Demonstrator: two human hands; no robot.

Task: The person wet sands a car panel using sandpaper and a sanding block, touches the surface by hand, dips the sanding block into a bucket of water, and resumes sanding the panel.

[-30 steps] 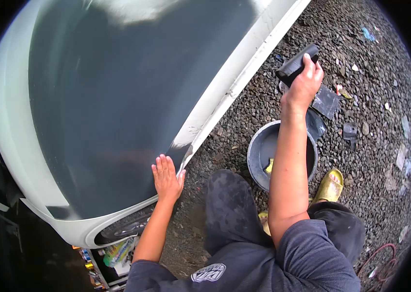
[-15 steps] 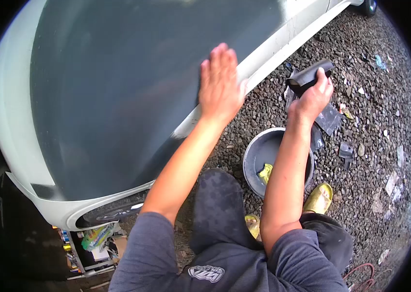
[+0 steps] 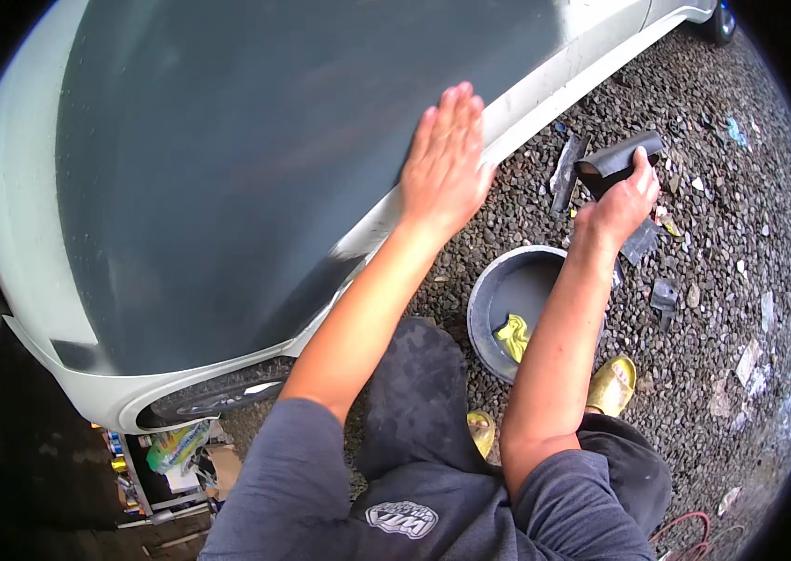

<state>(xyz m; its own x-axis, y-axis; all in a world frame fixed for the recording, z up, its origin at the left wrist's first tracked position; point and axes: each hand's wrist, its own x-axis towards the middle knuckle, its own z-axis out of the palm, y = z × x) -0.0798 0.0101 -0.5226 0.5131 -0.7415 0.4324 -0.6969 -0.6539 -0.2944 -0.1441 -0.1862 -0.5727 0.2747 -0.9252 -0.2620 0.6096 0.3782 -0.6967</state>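
A large car panel [image 3: 227, 178], dark grey in the middle with white edges, fills the upper left. My left hand [image 3: 445, 168] lies flat on it by its right edge, fingers stretched out and holding nothing. To the right, over the gravel, my right hand [image 3: 622, 201] grips a curled black sheet [image 3: 618, 161], thumb on top. Below the hands a round grey bucket [image 3: 481, 299] holds murky water and a yellow cloth [image 3: 513, 337]. My right forearm hides part of the bucket.
Gravel [image 3: 723, 280] with scattered plastic scraps lies at the right. A wheel [image 3: 217, 393] sits under the panel. At the lower left stands a crate [image 3: 138, 477] with bottles and packets. A red hose [image 3: 690, 524] is at the bottom right.
My left hand has moved up along the panel's edge, away from the lower corner. My right hand, still gripping the black sheet, has shifted slightly right and down. The view has shifted too.
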